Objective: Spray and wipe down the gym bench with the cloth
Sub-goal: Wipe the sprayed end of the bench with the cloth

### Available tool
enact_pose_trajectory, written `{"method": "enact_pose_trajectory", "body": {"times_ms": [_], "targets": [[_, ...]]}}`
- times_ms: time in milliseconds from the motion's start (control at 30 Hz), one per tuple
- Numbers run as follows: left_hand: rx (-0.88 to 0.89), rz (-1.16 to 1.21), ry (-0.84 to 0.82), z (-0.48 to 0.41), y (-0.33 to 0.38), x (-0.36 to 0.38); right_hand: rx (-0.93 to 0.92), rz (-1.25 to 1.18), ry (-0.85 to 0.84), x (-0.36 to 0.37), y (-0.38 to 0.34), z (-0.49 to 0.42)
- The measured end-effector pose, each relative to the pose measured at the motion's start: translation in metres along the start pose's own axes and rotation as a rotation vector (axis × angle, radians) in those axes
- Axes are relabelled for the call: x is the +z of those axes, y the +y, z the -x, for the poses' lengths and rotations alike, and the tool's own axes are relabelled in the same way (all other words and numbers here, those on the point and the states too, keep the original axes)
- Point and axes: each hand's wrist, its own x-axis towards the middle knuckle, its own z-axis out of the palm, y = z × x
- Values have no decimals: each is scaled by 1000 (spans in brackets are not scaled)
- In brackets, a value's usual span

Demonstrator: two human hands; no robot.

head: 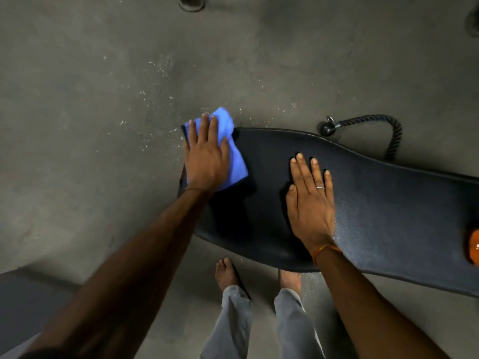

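A black padded gym bench runs from the centre to the right edge. A folded blue cloth lies at the bench's left end, partly overhanging it. My left hand presses flat on the cloth with fingers spread. My right hand rests flat on the bare pad to the right of the cloth, palm down, holding nothing. An orange object, cut off by the right edge, sits on the bench; I cannot tell what it is.
A black rope handle with a ball end lies on the grey floor behind the bench. My bare feet stand close to the bench's near edge. A dark post base is at the top. A grey slab sits lower left.
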Motion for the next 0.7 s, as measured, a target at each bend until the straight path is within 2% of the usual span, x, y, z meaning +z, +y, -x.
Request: {"method": "enact_pose_trajectory", "body": {"times_ms": [67,167,233,333,433,567,700], "targets": [[-1,-39,-9,-4,27,4,22,-65,42,2,1,0],[256,-24,-16,46,43,10,43,-131,80,2,2,-1],[400,1,-78,97,34,11,52,-136,77,2,2,0],[486,-64,-101,128,11,6,52,-151,88,2,1,0],[436,-104,-88,83,11,5,45,-182,105,2,1,0],[226,-69,-74,19,45,10,30,-214,136,4,3,1],[221,-68,-61,52,52,13,42,-258,150,4,5,0]]}}
